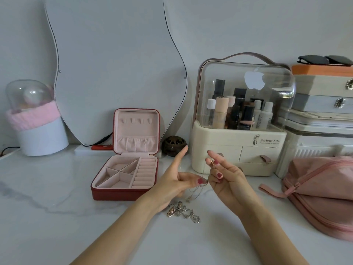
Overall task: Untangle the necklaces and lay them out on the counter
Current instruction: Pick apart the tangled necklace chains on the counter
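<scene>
A tangle of thin chain necklaces (184, 211) with small pendants lies on the white marble counter (57, 197) just below my hands. My left hand (175, 180) is raised above it, pinching a fine chain (194, 192) between thumb and middle finger, index finger pointing up. My right hand (227, 178) faces it, pinching a small bar pendant (212, 163) of the same chain between thumb and fingertips. The chain hangs in loops from both hands toward the pile.
An open red jewellery box (126, 169) with pink lining sits left of my hands. Behind stand a cream cosmetics organiser (238, 150), a dark carved jar (173, 145) and a wavy mirror (118, 64). A pink pouch (321, 192) lies at the right.
</scene>
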